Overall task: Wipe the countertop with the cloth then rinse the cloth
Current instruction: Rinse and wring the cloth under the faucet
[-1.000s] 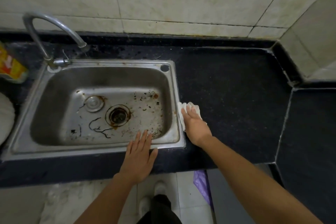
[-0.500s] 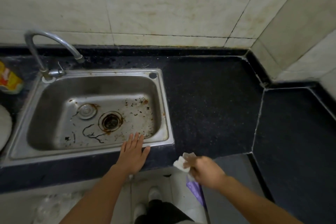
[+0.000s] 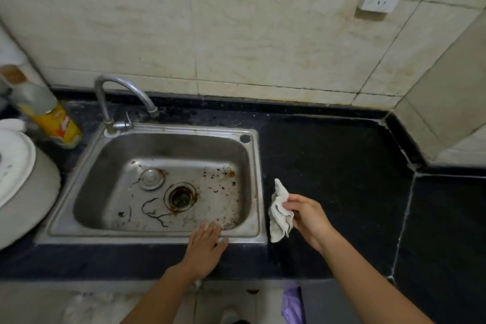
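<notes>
Cloth (image 3: pixel 281 214) in rt hand (image 3: pixel 307 218)

Black countertop (image 3: pixel 328 166) carries an inset steel sink (image 3: pixel 131 236), a yellow spray can (image 3: pixel 56 123) and a white pot (image 3: pixel 23 192)

We see cloth (image 3: pixel 281 212): small, off-white, crumpled, folds hanging down. We pinch its upper part in our right hand (image 3: pixel 307 218), over countertop (image 3: pixel 336 166), just beside right rim of sink (image 3: pixel 259 179). Whether lower end touches surface, we cannot tell. Countertop: black speckled stone, flat, wrapping sink, running right to tiled corner, pale seam lines crossing it there.
</notes>
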A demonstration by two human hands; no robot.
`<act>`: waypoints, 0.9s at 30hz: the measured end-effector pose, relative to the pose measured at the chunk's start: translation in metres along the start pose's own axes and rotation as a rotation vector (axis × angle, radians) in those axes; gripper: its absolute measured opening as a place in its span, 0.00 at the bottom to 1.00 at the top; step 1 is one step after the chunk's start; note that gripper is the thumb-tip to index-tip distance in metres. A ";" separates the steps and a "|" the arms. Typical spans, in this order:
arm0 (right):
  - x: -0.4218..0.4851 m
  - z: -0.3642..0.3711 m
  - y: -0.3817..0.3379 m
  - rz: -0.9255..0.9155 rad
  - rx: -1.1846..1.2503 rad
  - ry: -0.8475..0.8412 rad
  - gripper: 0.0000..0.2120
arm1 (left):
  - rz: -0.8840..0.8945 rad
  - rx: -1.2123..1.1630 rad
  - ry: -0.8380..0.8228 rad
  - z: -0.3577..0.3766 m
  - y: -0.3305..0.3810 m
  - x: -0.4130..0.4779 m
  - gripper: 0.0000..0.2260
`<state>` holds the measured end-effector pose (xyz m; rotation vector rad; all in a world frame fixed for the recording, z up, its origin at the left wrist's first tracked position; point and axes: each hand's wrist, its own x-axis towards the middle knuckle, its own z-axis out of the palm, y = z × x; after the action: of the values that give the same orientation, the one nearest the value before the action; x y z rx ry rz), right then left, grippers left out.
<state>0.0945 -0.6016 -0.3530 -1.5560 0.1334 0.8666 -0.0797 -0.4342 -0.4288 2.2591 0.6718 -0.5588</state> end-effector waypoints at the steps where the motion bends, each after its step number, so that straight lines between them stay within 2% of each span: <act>1: 0.005 0.010 -0.001 0.015 0.018 -0.024 0.11 | -0.019 -0.138 0.000 -0.006 0.002 -0.003 0.25; 5: 0.023 0.056 -0.007 0.065 0.064 -0.103 0.11 | -0.218 -0.850 0.097 -0.039 0.000 -0.011 0.20; 8: 0.034 0.100 -0.014 0.059 0.005 -0.161 0.13 | -0.360 -1.139 0.215 -0.071 -0.017 -0.001 0.11; 10: 0.042 0.133 -0.017 0.046 -0.031 -0.154 0.13 | -0.388 -1.341 0.249 -0.091 -0.030 0.004 0.13; 13: 0.060 0.184 -0.020 0.034 -0.052 -0.139 0.12 | -0.373 -1.468 0.226 -0.119 -0.048 0.011 0.13; 16: 0.080 0.234 -0.021 0.047 -0.036 -0.131 0.10 | -0.396 -1.468 0.226 -0.150 -0.071 0.025 0.09; 19: 0.104 0.271 -0.019 0.100 0.013 -0.126 0.12 | -0.448 -1.343 0.289 -0.184 -0.106 0.049 0.07; 23: 0.129 0.302 -0.020 0.189 0.074 -0.116 0.13 | -0.391 -0.857 0.426 -0.236 -0.159 0.091 0.10; 24: 0.133 0.307 -0.021 0.215 0.104 -0.121 0.13 | -0.362 -0.817 0.461 -0.251 -0.165 0.101 0.11; 27: 0.152 0.319 -0.020 0.250 0.192 -0.125 0.16 | -0.320 -0.904 0.492 -0.286 -0.170 0.136 0.11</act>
<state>0.0725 -0.2522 -0.4027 -1.3195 0.3172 1.1114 -0.0216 -0.0807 -0.4023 1.4209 1.2398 0.1801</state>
